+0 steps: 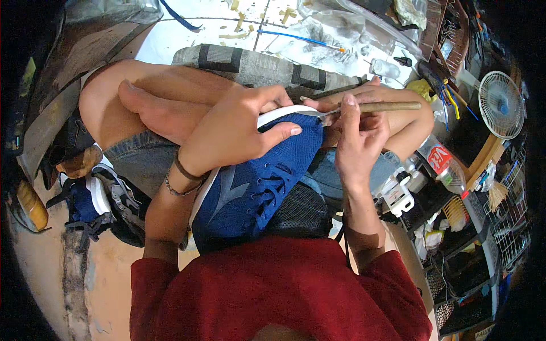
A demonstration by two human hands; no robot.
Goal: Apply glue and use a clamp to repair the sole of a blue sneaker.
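Left hand (242,122) grasps the blue-mesh, white-soled sneaker (284,153); right hand (361,139) pinches a brown, stick-handled tool (395,106), apparently working the far toe edge (309,112); next needs steady bracing.

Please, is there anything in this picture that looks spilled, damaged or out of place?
Yes: small yellowish scraps lie scattered on the white tiles at the top, which looks untidy. I see no clear damage on the blue shoe, though the left hand covers part of it.
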